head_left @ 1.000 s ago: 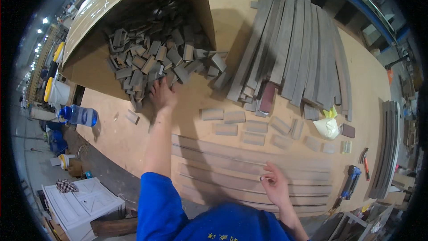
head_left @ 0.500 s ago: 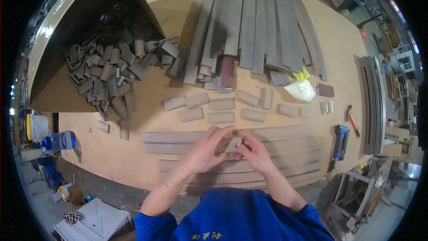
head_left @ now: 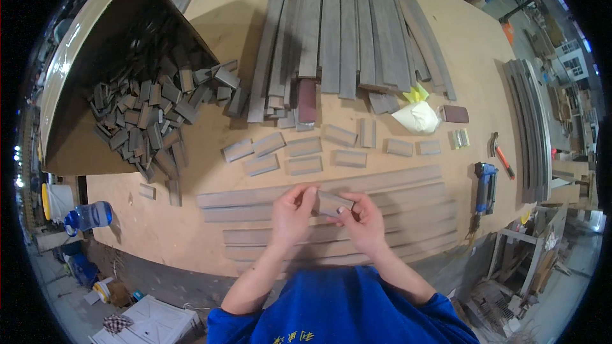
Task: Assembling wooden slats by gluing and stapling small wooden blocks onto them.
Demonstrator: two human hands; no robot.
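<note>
Between my hands is a short grey-brown wood block (head_left: pixel 334 204), slightly tilted, above the near part of the workbench. My right hand (head_left: pixel 366 222) grips its right end, thumb on the near side. At its left end, my left hand (head_left: pixel 292 215) has thumb and fingers pinched together against the block. Beneath my hands lie several long grey moulding strips (head_left: pixel 255 237), running left to right. Just beyond them, short blocks (head_left: pixel 305 146) like the held one are spread over the bench.
A cardboard box (head_left: pixel 70 134) on its side spills many short blocks (head_left: pixel 146 105) at the left. Long grey boards (head_left: pixel 347 32) fill the far middle. To the right are a white bag (head_left: pixel 417 118), a blue nail gun (head_left: pixel 486 188) and red-handled pliers (head_left: pixel 503 159).
My left fingers, spread over the block before, have drawn together at its left end. More of the block's face now shows. The whole view has shifted slightly.
</note>
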